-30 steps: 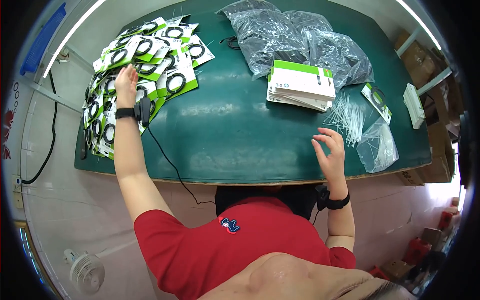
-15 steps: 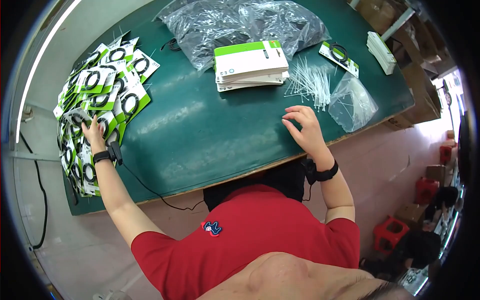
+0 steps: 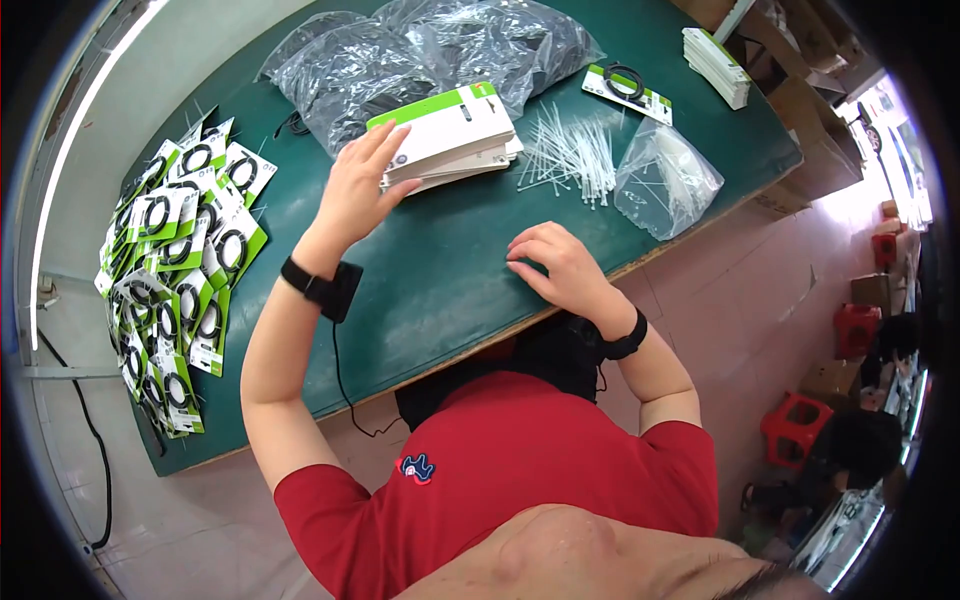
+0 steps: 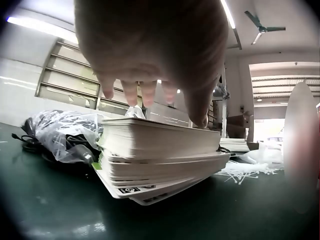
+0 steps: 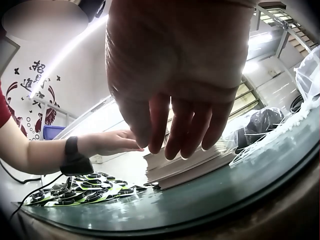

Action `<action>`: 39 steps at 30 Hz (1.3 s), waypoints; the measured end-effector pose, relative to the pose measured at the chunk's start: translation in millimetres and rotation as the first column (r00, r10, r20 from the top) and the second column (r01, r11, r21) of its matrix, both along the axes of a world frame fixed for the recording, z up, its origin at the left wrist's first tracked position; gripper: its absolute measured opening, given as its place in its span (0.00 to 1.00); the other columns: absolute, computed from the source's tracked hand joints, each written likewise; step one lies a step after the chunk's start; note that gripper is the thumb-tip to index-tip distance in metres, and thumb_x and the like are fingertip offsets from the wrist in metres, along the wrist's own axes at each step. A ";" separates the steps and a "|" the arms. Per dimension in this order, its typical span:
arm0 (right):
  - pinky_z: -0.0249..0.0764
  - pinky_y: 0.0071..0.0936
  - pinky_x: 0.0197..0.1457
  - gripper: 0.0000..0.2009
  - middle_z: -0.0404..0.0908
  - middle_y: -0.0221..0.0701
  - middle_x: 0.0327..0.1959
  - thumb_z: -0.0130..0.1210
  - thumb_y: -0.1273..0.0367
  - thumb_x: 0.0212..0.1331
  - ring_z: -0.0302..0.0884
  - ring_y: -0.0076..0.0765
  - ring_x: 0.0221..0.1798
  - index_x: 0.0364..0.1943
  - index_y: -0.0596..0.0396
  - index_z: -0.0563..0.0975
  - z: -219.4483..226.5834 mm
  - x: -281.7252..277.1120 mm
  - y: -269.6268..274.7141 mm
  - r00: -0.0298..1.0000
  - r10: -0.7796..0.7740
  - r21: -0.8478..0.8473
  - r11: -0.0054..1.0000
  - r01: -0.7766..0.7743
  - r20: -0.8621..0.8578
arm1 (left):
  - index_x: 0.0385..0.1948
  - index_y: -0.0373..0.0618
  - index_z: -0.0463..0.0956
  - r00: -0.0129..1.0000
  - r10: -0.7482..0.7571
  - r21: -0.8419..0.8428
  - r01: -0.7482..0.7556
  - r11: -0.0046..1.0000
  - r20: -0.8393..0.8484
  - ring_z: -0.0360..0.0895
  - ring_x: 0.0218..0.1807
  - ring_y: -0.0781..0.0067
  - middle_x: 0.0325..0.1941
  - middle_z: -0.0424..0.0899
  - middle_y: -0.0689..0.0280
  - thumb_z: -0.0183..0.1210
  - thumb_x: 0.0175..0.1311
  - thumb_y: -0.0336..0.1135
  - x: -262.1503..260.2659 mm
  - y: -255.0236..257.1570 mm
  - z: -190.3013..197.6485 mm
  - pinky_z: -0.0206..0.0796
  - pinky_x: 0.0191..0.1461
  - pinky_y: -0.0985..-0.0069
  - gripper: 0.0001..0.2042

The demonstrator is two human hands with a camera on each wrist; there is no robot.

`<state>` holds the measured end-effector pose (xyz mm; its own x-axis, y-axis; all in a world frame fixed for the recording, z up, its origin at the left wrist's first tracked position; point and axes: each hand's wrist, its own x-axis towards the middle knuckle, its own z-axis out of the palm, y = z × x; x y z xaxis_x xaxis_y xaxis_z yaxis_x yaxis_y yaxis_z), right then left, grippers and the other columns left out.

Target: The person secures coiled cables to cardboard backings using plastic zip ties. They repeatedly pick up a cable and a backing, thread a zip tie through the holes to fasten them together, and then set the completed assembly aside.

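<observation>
A stack of white cards with green top edges point(image 3: 455, 135) lies on the green table point(image 3: 430, 270), seen close in the left wrist view as stack point(image 4: 160, 155). My left hand point(image 3: 385, 165) reaches over its near left corner. Its fingers point(image 4: 142, 92) are straight and sit just over the top card, with the thumb at the stack's edge. My right hand point(image 3: 535, 262) rests near the table's front edge, its fingers point(image 5: 175, 125) hanging loosely curled and holding nothing. The stack point(image 5: 190, 162) lies beyond it.
A large pile of green carded black cable coils point(image 3: 175, 260) covers the table's left end. Clear plastic bags point(image 3: 430, 50) lie at the back. White cable ties point(image 3: 575, 150), a small clear bag point(image 3: 665, 180), one carded coil point(image 3: 625, 90) and another card stack point(image 3: 715, 65) lie right.
My left hand left the pile of carded coils and swung right onto the white card stack. My right hand came down and nearer to the table's front edge.
</observation>
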<state>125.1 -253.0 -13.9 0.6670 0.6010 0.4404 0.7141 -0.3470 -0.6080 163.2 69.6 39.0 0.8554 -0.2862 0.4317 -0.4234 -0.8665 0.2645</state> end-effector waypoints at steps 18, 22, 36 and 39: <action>0.74 0.37 0.44 0.03 0.81 0.35 0.33 0.62 0.72 0.58 0.79 0.45 0.39 0.32 0.57 0.80 -9.3 25.2 -55.1 0.981 -0.176 -0.041 0.983 0.180 0.086 | 0.60 0.48 0.76 0.941 0.284 -0.510 -0.156 0.846 0.183 0.76 0.61 0.54 0.60 0.78 0.53 0.60 0.67 0.35 38.1 30.5 -49.1 0.67 0.65 0.62 0.19; 0.74 0.37 0.44 0.03 0.81 0.36 0.33 0.62 0.73 0.57 0.79 0.45 0.40 0.31 0.57 0.80 -15.2 21.0 -63.3 0.983 -0.172 -0.039 0.984 0.174 0.058 | 0.58 0.44 0.76 0.866 0.497 -0.520 -0.401 0.754 0.054 0.79 0.55 0.58 0.54 0.81 0.52 0.62 0.66 0.36 53.6 133.0 -87.5 0.72 0.59 0.67 0.19; 0.71 0.36 0.40 0.04 0.79 0.33 0.31 0.64 0.75 0.53 0.76 0.43 0.36 0.29 0.56 0.80 -42.3 3.8 -47.1 0.923 -0.383 0.052 0.921 0.385 -0.049 | 0.65 0.27 0.65 0.714 0.449 -0.751 -0.648 0.131 -0.538 0.77 0.59 0.57 0.63 0.77 0.53 0.69 0.57 0.59 206.1 178.8 -80.1 0.70 0.59 0.63 0.44; 0.71 0.35 0.39 0.04 0.79 0.33 0.30 0.65 0.75 0.52 0.76 0.43 0.35 0.29 0.55 0.80 -42.6 3.9 -43.7 0.913 -0.408 0.065 0.912 0.406 0.017 | 0.63 0.24 0.66 0.725 0.444 -0.810 -0.586 -0.002 -0.526 0.77 0.58 0.56 0.64 0.76 0.52 0.70 0.56 0.57 237.7 195.5 -73.7 0.70 0.59 0.62 0.45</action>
